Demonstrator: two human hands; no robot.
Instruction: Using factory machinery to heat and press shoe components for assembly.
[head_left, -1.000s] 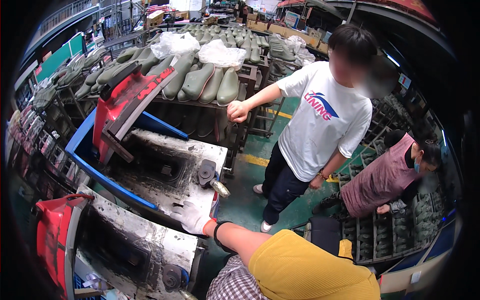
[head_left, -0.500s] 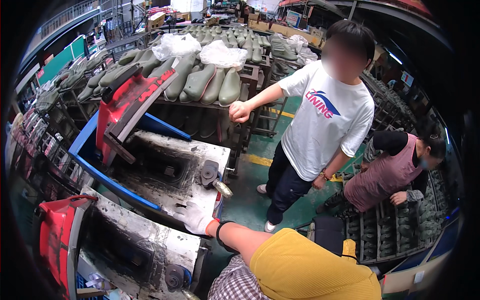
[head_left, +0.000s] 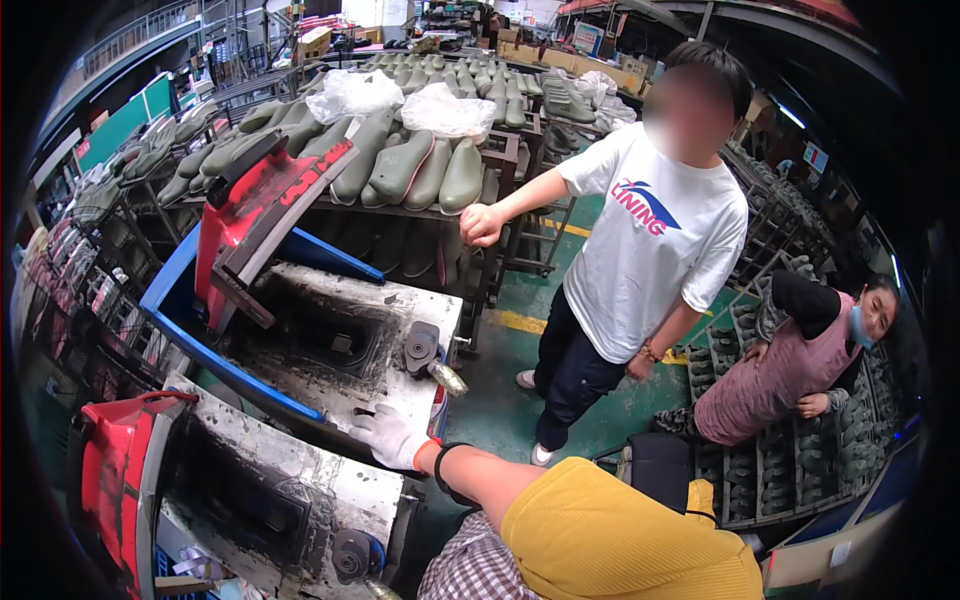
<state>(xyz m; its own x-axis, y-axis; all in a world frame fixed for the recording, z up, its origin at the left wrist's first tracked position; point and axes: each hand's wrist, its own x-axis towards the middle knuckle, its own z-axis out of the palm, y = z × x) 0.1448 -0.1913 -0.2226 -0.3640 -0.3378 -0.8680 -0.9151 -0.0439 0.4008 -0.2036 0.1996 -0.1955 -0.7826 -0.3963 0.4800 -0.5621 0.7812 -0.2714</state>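
Observation:
My right hand (head_left: 388, 437), in a white knit glove with an orange cuff, lies on the near edge of a stained metal machine top (head_left: 440, 300). Its fingers are stretched out, next to a small dark peg (head_left: 362, 411). Nothing shows in its grasp. A black band circles the forearm below a yellow sleeve. Behind the hand stands a raised red press lid (head_left: 235, 240) within a blue frame (head_left: 165, 285). Closer to me is a second machine, with a red lid (head_left: 112, 490) and a round clamp (head_left: 352, 556). My left hand is out of view.
Olive rubber boots (head_left: 430, 175) crowd a rack beyond the machines, topped by clear plastic bags (head_left: 447, 110). A person in a white T-shirt (head_left: 660, 230) stands across from me. At right, someone in a pink apron (head_left: 765, 390) is beside racks of small green parts (head_left: 800, 470).
The person in the pink apron has raised their head and turned toward me, shifting slightly right. My gloved hand stays in place on the machine edge.

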